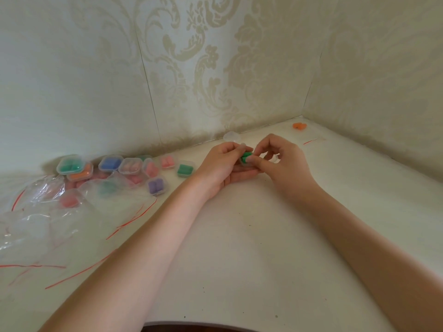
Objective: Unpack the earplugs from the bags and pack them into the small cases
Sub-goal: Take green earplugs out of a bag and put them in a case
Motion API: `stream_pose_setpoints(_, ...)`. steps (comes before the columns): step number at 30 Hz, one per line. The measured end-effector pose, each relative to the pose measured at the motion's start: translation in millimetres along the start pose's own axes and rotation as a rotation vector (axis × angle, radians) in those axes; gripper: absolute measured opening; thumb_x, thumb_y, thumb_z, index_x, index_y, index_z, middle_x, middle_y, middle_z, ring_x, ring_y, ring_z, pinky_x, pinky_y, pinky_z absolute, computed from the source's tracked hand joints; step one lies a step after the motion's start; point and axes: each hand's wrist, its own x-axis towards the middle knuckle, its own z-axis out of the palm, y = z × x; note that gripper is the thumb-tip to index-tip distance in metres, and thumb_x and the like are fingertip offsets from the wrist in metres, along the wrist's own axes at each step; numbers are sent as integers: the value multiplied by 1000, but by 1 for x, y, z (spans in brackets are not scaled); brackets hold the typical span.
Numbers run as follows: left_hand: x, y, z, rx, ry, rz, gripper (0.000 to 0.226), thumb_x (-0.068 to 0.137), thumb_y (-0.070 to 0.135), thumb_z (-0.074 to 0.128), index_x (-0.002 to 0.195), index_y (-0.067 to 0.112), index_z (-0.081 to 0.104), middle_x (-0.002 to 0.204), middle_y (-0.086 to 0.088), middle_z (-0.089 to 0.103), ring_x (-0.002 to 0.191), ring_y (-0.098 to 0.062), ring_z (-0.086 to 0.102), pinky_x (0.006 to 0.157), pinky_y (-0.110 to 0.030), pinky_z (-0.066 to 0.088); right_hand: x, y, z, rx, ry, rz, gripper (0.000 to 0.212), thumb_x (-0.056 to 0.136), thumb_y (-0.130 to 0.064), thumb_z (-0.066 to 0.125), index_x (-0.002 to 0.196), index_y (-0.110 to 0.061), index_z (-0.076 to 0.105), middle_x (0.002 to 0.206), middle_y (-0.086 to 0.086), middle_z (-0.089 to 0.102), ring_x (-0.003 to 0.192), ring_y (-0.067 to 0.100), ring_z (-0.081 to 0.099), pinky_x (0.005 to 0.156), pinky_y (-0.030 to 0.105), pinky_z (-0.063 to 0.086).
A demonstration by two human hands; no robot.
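Note:
My left hand (221,164) and my right hand (281,161) meet over the white table, both curled round one small clear case with green earplugs (247,157) inside. The right thumb presses on the case's near side. To the left lie several filled clear cases: green (70,165), orange (81,174), blue (110,163), pink (130,166), purple (156,186) and another green (185,169). Clear zip bags with red strips (48,212) lie crumpled at the far left, some over cases. A pair of orange earplugs (299,126) sits in the far corner.
An empty clear case (232,136) rests against the wall behind my hands. A small clear bag with a red strip (314,140) lies near the right wall. Patterned walls close the table on the back and right. The table's front edge (191,323) is near me.

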Motion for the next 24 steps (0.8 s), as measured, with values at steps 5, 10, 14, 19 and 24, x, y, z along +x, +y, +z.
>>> stream_pose_setpoints(5, 1, 0, -1, -29, -11, -9, 20, 99, 15, 46, 87, 5, 59, 76, -8, 66, 62, -16, 69, 60, -26, 58, -1, 4, 2, -167, 9, -84, 4, 81, -24, 73, 84, -26, 71, 86, -17, 60, 90, 6, 45, 77, 8, 31)
stream_pose_setpoints(10, -2, 3, 0, -52, -16, -32, 17, 99, 12, 46, 89, 5, 59, 77, -12, 66, 64, -21, 71, 59, -25, 58, 1, 3, 7, -103, 129, -39, 20, 84, -26, 68, 100, -22, 57, 101, -17, 46, 101, 14, 46, 82, 13, 35)
stream_pose_setpoints(14, -3, 5, 2, -89, -4, -52, 25, 102, 19, 41, 100, 0, 57, 90, -21, 67, 72, -29, 72, 59, -26, 58, 1, 1, 8, 97, 200, 92, 24, 90, -25, 59, 107, -25, 41, 109, -13, 48, 106, 16, 50, 81, 20, 42)
stream_pose_setpoints(19, -2, 7, 0, -122, 22, -107, 46, 100, 42, 37, 102, 2, 59, 90, -24, 68, 72, -31, 71, 63, -31, 60, -4, -5, 10, 183, 158, 19, 17, 96, -20, 51, 111, -21, 42, 99, -14, 58, 87, 2, 62, 68, 9, 45)
stream_pose_setpoints(24, 0, 7, -1, -111, -25, -112, 31, 98, 36, 47, 93, 7, 59, 90, -19, 70, 75, -25, 72, 73, -30, 59, -7, -2, 7, 24, 23, -50, 30, 101, -28, 39, 130, -23, 45, 103, -14, 67, 108, -8, 54, 81, 1, 37)
